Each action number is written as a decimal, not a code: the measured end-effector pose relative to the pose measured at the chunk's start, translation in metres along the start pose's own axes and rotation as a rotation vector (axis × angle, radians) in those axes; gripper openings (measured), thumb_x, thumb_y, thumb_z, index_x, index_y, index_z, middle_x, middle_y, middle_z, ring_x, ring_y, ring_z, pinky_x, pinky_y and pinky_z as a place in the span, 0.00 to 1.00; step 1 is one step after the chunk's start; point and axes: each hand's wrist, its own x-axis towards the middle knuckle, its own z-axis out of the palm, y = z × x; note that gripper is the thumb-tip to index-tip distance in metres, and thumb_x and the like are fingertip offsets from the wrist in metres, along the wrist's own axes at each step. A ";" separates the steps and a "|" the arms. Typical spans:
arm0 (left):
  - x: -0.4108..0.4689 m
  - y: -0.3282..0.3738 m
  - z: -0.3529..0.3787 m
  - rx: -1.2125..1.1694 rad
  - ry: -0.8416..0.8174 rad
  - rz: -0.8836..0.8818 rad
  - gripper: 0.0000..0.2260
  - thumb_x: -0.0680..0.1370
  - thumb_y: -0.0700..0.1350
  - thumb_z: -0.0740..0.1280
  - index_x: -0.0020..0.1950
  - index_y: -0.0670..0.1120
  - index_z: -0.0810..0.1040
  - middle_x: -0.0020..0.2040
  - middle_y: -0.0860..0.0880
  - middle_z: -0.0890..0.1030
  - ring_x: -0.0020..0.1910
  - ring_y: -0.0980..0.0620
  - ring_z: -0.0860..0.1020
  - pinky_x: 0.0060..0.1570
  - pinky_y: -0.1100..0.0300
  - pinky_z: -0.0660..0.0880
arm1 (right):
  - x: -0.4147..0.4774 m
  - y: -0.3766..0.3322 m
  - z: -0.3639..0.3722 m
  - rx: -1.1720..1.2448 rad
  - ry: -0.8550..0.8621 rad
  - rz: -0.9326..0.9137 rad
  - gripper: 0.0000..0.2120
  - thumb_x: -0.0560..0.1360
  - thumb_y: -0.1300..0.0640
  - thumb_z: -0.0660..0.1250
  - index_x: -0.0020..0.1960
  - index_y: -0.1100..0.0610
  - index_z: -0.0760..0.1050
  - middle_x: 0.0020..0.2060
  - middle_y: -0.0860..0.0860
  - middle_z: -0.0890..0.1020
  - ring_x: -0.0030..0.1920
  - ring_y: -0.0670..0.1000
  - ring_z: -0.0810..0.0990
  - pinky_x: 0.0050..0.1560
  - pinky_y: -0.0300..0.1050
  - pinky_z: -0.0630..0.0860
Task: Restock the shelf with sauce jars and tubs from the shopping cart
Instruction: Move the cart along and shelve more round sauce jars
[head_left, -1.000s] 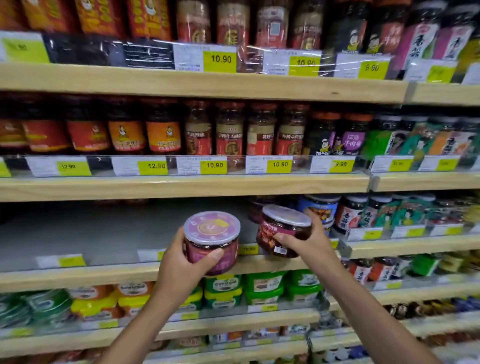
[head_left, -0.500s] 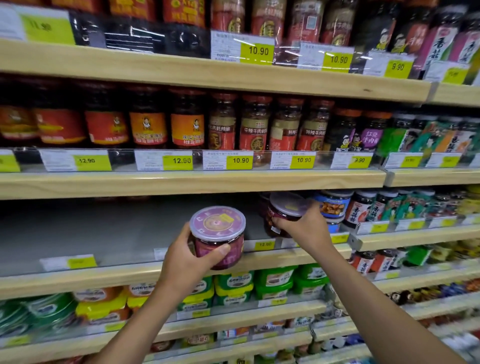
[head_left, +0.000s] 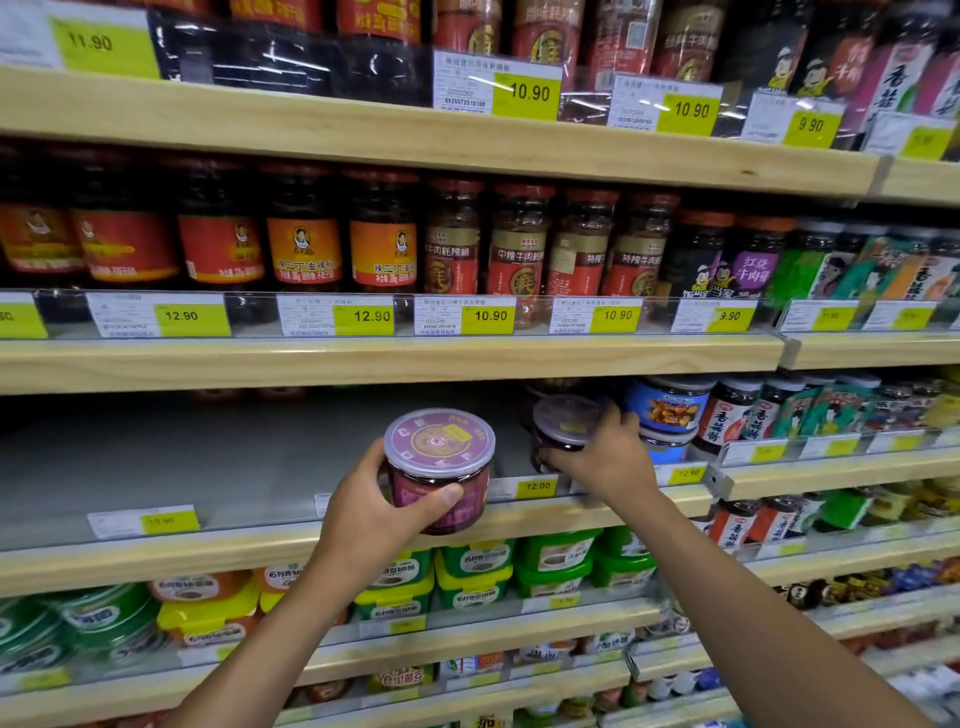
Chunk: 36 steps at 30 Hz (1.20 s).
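Head view, middle of the frame: holds a purple-lidded tub (head_left: 439, 467) in the left hand (head_left: 374, 514), thumb across the label at the front and fingers curled behind, just in front of the wooden lip of the half-bare shelf (head_left: 156, 561), not yet set down. Reaches deeper in with the right hand (head_left: 608, 457), right of centre, fingers curled over and round a second tub (head_left: 563, 426) of the same kind. Appears to be on or just above the grey shelf floor, beside a blue-labelled jar (head_left: 667, 405); cannot tell from here whether fully set down. Shows a wide grey gap to the left of both tubs, and a yellow 12.00 price tag (head_left: 536, 486) on the rail below them.

Looks like a short, squat container with clear, stiff walls and a thin snap-on plastic lid; probably fairly heavy for its size, being full of dark sauce. Seems smooth and a touch slippery on the wall, so better gripped round the body, below the lid's rim, than by the lid — might flex or pop if pinched or lifted from above. Cannot say glass or plastic, so calls for a gentle set-down, flat on the base, and a slide from the side rather than a knock against the neighbouring jars. Stacks of green tubs (head_left: 556, 556) on the level beneath, lower middle of the frame.
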 end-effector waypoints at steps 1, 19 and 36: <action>0.001 0.000 0.001 0.007 -0.010 0.003 0.31 0.57 0.69 0.76 0.58 0.65 0.75 0.53 0.65 0.81 0.52 0.71 0.77 0.48 0.62 0.77 | 0.001 0.002 0.002 -0.014 -0.012 0.001 0.53 0.61 0.37 0.79 0.74 0.61 0.59 0.63 0.59 0.67 0.60 0.66 0.75 0.54 0.56 0.76; 0.045 0.013 0.053 -0.048 -0.128 0.011 0.36 0.54 0.74 0.77 0.57 0.61 0.79 0.54 0.59 0.85 0.55 0.57 0.82 0.59 0.47 0.80 | -0.037 0.021 -0.035 0.300 -0.014 -0.207 0.15 0.77 0.51 0.68 0.63 0.48 0.76 0.49 0.48 0.77 0.48 0.46 0.77 0.49 0.45 0.74; 0.107 0.050 0.148 0.050 -0.403 0.141 0.34 0.62 0.64 0.76 0.66 0.55 0.76 0.62 0.55 0.80 0.63 0.55 0.78 0.64 0.59 0.72 | -0.004 0.039 -0.024 0.409 0.090 -0.230 0.34 0.67 0.37 0.70 0.70 0.45 0.68 0.56 0.44 0.74 0.47 0.51 0.79 0.47 0.49 0.78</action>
